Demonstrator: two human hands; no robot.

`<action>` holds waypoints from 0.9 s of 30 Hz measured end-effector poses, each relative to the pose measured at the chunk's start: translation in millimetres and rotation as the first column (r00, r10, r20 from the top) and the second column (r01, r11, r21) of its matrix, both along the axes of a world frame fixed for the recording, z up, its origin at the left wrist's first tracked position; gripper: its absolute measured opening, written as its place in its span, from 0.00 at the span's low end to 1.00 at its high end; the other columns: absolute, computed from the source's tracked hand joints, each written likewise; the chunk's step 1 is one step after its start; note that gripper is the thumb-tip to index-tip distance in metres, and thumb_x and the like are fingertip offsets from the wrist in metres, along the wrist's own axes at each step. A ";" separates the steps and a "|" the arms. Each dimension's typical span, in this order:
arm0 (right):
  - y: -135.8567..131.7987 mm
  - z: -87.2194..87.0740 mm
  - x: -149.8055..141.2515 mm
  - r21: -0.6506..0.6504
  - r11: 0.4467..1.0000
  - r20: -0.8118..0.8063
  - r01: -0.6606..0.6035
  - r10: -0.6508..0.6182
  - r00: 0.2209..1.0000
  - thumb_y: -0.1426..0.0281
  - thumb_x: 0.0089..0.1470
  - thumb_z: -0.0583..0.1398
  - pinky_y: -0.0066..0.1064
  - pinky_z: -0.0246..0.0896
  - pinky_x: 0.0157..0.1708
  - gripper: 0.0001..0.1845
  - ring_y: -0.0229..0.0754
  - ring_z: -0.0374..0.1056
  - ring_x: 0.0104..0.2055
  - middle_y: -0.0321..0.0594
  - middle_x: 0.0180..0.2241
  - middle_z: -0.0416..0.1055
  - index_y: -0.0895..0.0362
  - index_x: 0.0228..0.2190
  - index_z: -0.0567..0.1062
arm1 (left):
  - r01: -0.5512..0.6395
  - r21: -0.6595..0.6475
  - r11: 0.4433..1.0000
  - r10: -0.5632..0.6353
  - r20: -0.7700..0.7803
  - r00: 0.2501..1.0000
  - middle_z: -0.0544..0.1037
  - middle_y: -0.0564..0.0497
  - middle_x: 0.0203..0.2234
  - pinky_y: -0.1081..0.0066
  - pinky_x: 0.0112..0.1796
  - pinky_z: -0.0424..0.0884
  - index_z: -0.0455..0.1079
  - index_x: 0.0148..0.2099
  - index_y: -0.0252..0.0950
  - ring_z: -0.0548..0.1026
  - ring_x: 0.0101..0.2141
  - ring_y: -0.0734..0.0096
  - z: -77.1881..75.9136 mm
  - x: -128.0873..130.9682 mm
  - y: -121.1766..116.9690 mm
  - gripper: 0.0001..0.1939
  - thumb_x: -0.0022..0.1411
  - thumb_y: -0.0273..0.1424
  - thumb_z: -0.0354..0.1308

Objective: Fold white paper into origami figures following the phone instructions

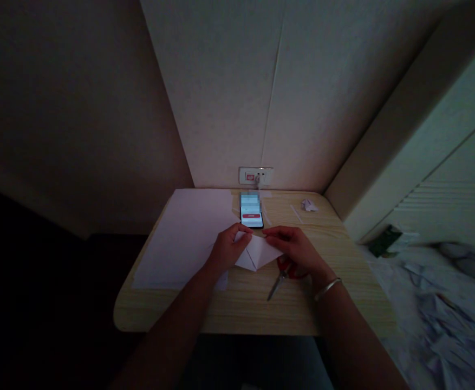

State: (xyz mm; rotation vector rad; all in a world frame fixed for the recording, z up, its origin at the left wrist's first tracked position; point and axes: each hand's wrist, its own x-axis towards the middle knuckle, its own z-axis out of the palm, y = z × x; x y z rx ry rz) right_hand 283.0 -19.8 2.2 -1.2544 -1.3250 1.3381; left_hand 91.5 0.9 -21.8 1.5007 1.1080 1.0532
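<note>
A folded sheet of white paper is held up between both hands, with crease lines meeting near its lower point. My left hand pinches its upper left edge between thumb and fingers. On the opposite side my right hand, with a bracelet at the wrist, pinches the upper right edge. Red-handled scissors lie on the table partly under the right hand, blades toward the front left. Just beyond the paper is a phone with its screen lit.
White paper sheets cover the left of the wooden table. A crumpled paper piece and thin paper strips lie at the back right. A wall socket holds a plug. Blurred papers are strewn at lower right.
</note>
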 end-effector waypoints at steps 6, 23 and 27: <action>2.5 -5.7 0.1 0.143 0.984 -0.004 0.104 -0.105 0.994 0.61 0.43 0.65 0.29 0.62 0.26 0.16 0.38 0.68 0.27 0.37 0.29 0.74 0.56 0.35 0.77 | -0.118 -0.033 0.992 0.120 0.054 0.991 0.74 0.54 0.24 0.76 0.26 0.62 0.71 0.29 0.34 0.68 0.24 0.74 1.3 -0.5 4.9 0.08 0.48 0.33 0.63; 0.1 -15.1 -14.0 0.605 0.789 0.240 0.108 -0.310 0.920 0.67 0.54 0.59 0.29 0.68 0.29 0.05 0.38 0.69 0.35 0.41 0.40 0.68 0.54 0.33 0.75 | -0.237 -0.237 0.942 0.322 0.443 0.836 0.71 0.56 0.24 0.77 0.24 0.62 0.65 0.32 0.35 0.67 0.22 0.78 4.6 7.8 4.6 0.14 0.47 0.37 0.64; -0.3 -12.8 -14.1 0.576 0.813 0.270 0.087 -0.290 0.918 0.65 0.56 0.57 0.29 0.67 0.30 0.09 0.41 0.68 0.39 0.43 0.40 0.68 0.55 0.34 0.75 | -0.193 -0.254 0.948 0.295 0.469 0.832 0.69 0.57 0.22 0.77 0.23 0.61 0.64 0.33 0.35 0.66 0.21 0.78 8.1 8.6 2.7 0.15 0.47 0.37 0.64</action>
